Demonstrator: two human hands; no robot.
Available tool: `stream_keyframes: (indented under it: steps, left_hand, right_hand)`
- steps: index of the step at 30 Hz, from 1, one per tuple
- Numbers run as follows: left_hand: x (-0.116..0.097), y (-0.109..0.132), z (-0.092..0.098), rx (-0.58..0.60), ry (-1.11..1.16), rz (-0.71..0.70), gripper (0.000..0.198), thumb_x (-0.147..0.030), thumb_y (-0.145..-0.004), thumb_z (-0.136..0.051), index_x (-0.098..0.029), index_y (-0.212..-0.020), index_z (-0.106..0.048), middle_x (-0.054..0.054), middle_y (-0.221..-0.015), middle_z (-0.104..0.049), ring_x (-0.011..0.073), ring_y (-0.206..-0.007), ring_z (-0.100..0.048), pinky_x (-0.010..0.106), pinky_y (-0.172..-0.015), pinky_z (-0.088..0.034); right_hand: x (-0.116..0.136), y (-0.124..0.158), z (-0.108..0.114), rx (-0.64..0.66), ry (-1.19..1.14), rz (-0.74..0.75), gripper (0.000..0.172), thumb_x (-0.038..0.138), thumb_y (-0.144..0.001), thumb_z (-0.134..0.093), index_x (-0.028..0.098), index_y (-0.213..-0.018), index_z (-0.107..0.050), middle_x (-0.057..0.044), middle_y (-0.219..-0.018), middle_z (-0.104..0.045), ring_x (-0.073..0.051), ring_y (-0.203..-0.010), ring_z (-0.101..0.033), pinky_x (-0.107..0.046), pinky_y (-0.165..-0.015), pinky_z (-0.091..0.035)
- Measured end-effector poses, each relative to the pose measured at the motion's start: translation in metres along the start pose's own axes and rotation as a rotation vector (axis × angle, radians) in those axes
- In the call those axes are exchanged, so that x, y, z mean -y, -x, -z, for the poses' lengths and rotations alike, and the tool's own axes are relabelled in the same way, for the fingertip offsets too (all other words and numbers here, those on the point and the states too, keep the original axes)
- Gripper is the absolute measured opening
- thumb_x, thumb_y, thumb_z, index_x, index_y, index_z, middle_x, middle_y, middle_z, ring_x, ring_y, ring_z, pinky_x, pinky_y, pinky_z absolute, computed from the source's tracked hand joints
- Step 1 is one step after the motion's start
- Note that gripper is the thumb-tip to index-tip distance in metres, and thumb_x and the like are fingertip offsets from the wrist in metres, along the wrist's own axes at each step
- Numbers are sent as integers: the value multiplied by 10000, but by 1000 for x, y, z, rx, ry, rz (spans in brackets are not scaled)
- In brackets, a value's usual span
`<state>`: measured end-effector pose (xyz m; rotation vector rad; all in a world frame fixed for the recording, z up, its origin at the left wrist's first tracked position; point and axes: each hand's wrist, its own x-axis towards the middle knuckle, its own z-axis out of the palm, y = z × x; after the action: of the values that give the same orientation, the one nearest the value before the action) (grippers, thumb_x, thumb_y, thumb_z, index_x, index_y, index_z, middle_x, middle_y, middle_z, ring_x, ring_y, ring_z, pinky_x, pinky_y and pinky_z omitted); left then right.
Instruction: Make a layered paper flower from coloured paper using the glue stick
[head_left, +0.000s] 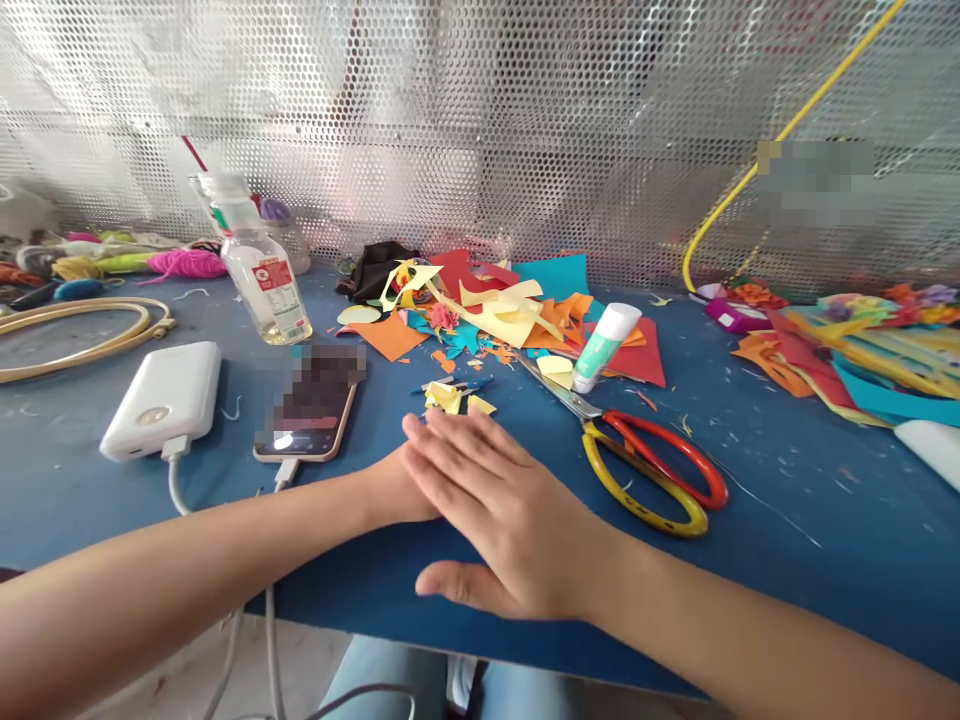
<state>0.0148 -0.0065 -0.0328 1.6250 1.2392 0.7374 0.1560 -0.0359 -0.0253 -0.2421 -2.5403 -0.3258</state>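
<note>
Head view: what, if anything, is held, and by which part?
No held thing shows; the right hand covers most of the left hand, so a hold beneath cannot be told.

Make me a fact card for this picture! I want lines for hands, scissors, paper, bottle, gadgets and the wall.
Right hand: right hand flat, palm down, over the left
Left hand: left hand, partly hidden underneath
Scissors: scissors with red and yellow handles, on the blue table
Paper: colourful paper scraps, heaped beyond the hands
Bottle: clear bottle, some liquid inside
Gadgets: phone and white box, each with a cable plugged in
Wall: metal sheet full of holes
</note>
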Motion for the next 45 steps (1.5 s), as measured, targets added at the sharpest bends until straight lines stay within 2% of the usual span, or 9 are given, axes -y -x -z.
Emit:
stream_keyframes:
  steps: [4, 8, 13, 17, 23, 29, 34, 39, 45]
  left_hand:
    - [-4, 1, 0, 157, -17, -58, 203, -264, -723, -605, -200, -913, -641, -45, -531, -527, 116, -480, -481, 229, -452, -377]
    - [-6, 2, 0, 164, -46, -98, 327, -284, -743, -501, -117, -995, -627, -12, -603, -552, 145, -532, -500, 238, -446, -383]
    - [-8, 3, 1, 150, -77, -120, 232, -270, -718, -567, -166, -916, -630, -63, -518, -478, 88, -460, -420, 213, -441, -319]
    - [-1, 5, 4, 113, 7, -137, 197, -267, -676, -589, -245, -857, -661, -30, -614, -613, 136, -585, -565, 257, -520, -428]
    - [26, 23, -46, -318, 111, -186, 463, -243, -702, -545, -442, -1119, -532, -172, -1312, -428, 218, -1313, -239, 409, -992, -366]
    - [7, 28, -99, -800, 268, -403, 911, -328, -813, -467, -562, -1133, 354, -270, -1286, 275, 259, -1338, -55, 473, -986, -382]
    - [2, 34, -94, -896, 312, -360, 960, -313, -793, -506, -598, -1102, 356, -269, -1320, 265, 299, -1321, -157, 518, -938, -381]
    - [31, 37, -74, -524, 111, -156, 697, -323, -779, -519, -572, -1291, -117, -221, -1401, -205, 252, -1344, -81, 521, -952, -346]
    - [37, 22, -42, -129, -54, -39, 249, -349, -735, -515, -416, -949, -621, -85, -954, -677, 217, -1302, -259, 423, -968, -327]
  right_hand:
    - [-2, -2, 1, -62, -69, 355, 400, 400, -888, -335, 187, -1126, -574, 17, -1215, -564, -150, -1177, -459, -288, -1062, -284]
    - [0, -2, 1, -50, 34, 47, 538, 479, -877, -314, 91, -1200, -502, -64, -1287, -493, -202, -1249, -369, -355, -1068, -270]
    - [8, 3, 3, 16, -39, 411, 335, 315, -900, -319, 240, -1042, -613, 66, -1103, -625, -88, -980, -574, -231, -986, -384]
    - [1, 1, 5, -133, -56, 100, 385, 378, -878, -363, 160, -1123, -565, 1, -1165, -593, -141, -1104, -502, -292, -991, -380]
    - [-11, -3, 0, -102, -106, -134, 341, 400, -853, -418, 216, -1075, -601, -60, -1199, -564, -201, -1129, -469, -386, -942, -377]
    - [1, -7, -5, -5, -53, -175, 406, 487, -851, -403, 246, -1143, -549, -32, -1308, -476, -210, -1223, -370, -436, -1025, -225]
    - [6, -13, -7, 77, -16, -167, 487, 542, -859, -333, 247, -1218, -479, -13, -1357, -413, -226, -1276, -295, -491, -1054, -98]
    - [1, -10, -8, 15, 27, -136, 415, 498, -861, -381, 271, -1185, -508, 23, -1332, -445, -208, -1244, -349, -473, -1066, -83]
    - [-4, -9, -6, -130, 68, -140, 313, 443, -830, -476, 251, -1040, -604, 53, -1206, -568, -189, -1157, -452, -444, -1078, -112]
